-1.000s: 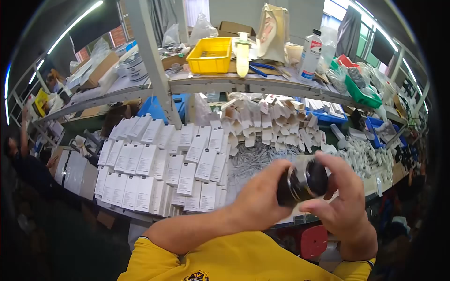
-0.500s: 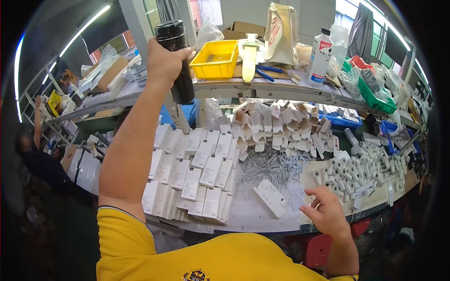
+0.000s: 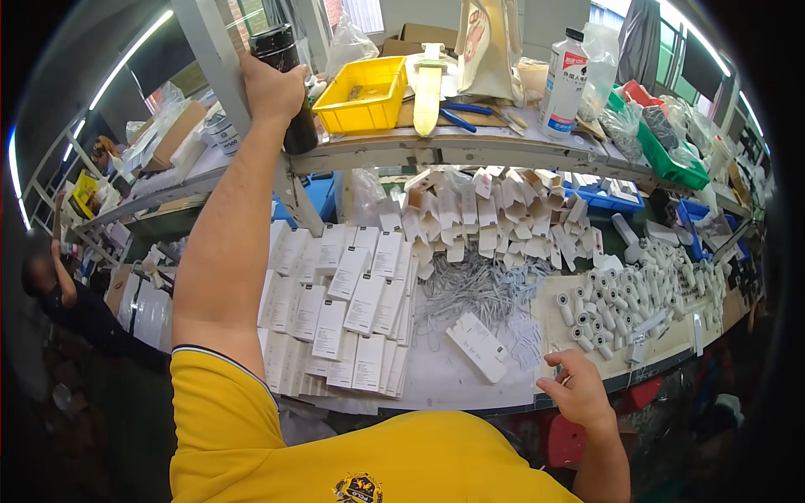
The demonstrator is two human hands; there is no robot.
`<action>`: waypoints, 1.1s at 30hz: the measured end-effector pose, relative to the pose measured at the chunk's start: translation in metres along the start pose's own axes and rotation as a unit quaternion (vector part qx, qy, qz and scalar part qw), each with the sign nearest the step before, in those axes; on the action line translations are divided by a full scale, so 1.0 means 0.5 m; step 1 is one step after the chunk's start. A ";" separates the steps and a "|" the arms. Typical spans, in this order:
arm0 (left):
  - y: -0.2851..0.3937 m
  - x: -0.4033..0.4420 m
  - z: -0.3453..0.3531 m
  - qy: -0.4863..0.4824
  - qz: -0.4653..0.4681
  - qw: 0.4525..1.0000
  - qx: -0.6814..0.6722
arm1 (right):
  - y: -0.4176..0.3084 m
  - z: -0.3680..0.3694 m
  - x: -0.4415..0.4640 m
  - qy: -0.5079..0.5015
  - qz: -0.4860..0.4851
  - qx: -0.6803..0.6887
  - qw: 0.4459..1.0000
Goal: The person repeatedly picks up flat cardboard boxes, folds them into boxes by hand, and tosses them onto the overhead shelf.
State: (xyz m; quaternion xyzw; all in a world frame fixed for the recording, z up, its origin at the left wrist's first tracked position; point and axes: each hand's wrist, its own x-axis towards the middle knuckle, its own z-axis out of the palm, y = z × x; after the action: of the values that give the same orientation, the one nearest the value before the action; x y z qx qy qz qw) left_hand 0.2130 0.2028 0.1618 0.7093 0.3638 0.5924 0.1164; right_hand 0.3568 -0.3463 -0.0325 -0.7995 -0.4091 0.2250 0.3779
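Here's the glossy black cylindrical bottle (image 3: 301,130), up at the front of the grey-white shelf (image 3: 377,153), long axis near upright, top leaning left in this view. My left hand (image 3: 275,94) is right on it, fingers closed round the upper body; whether the base bears weight, I can't tell. Grey metal post (image 3: 215,63) just left, yellow plastic tray (image 3: 365,119) just right. My right hand (image 3: 577,390), well apart and lower, is half-curled, seemingly empty, near a white oblong carton (image 3: 478,348).

Left hand (image 3: 270,90): sits high at eleven o'clock, clasped (arm (image 3: 222,260) outstretched). Right hand (image 3: 577,391): hangs at four o'clock, loosely curled.
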 end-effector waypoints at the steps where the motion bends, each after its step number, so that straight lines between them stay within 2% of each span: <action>1: 0.000 -0.001 0.008 0.012 0.001 1.000 0.009 | 0.001 0.001 0.002 -0.001 0.000 -0.003 1.000; 3: -0.008 -0.005 0.024 0.017 -0.002 1.000 0.021 | 0.008 0.006 0.002 -0.008 0.007 -0.005 1.000; 7: -0.043 0.006 0.063 0.090 0.035 0.995 0.004 | 0.039 0.028 0.007 -0.024 -0.010 -0.020 0.999; 12: -0.063 0.012 0.091 0.113 0.020 0.992 0.059 | 0.066 0.058 0.003 -0.060 0.019 -0.008 0.998; 14: -0.119 0.036 0.120 0.164 0.047 0.976 0.135 | 0.077 0.065 0.008 -0.069 0.018 -0.022 0.997; 15: -0.134 0.044 0.118 0.142 0.045 0.979 0.141 | 0.096 0.070 0.013 -0.077 0.009 -0.043 0.996; 17: -0.151 0.029 0.106 0.072 -0.016 0.992 0.098 | 0.142 0.098 0.024 -0.051 0.005 -0.027 0.998; 20: -0.078 -0.063 0.069 0.014 -0.070 0.994 0.078 | 0.234 0.144 0.062 -0.060 0.036 -0.052 0.996; 22: -0.041 -0.140 0.058 0.097 -0.078 0.991 0.043 | 0.267 0.186 0.090 -0.065 0.114 -0.063 0.989; 23: -0.041 -0.169 0.040 0.112 -0.042 0.993 0.010 | 0.287 0.214 0.102 -0.048 0.092 -0.090 0.990; 24: 0.018 -0.241 0.010 0.111 -0.026 0.992 -0.050 | 0.305 0.245 0.115 -0.032 0.069 -0.117 0.990; 25: 0.051 -0.298 -0.021 0.092 -0.008 0.992 -0.087 | 0.319 0.278 0.129 -0.035 0.069 -0.115 0.990; 27: 0.092 -0.414 -0.095 0.017 0.003 0.986 -0.166 | 0.337 0.340 0.153 0.061 0.007 -0.125 0.990; 28: 0.126 -0.479 -0.133 -0.002 -0.030 0.996 -0.078 | 0.342 0.361 0.170 0.062 -0.012 -0.156 0.986; 29: 0.088 -0.542 -0.195 -0.074 0.068 0.995 -0.009 | 0.342 0.378 0.181 0.062 -0.031 -0.186 0.980; 30: 0.104 -0.614 -0.228 -0.144 0.034 0.977 -0.154 | 0.334 0.385 0.182 0.058 -0.030 -0.186 0.980; 31: 0.101 -0.670 -0.273 -0.248 0.024 0.946 -0.209 | 0.323 0.387 0.180 0.028 -0.014 -0.161 0.986; 32: 0.109 -0.724 -0.310 -0.298 -0.056 0.929 -0.214 | 0.310 0.385 0.177 -0.001 0.001 -0.135 0.991; 33: 0.088 -0.771 -0.357 -0.340 -0.075 0.924 -0.158 | 0.288 0.374 0.165 -0.046 0.003 -0.121 0.992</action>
State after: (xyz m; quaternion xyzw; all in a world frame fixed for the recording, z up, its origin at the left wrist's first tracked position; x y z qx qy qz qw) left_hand 0.0517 -0.1277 -0.0549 0.8112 0.2563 0.3547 0.3879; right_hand 0.3478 -0.2542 -0.2647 -0.8294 -0.4480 0.2117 0.2582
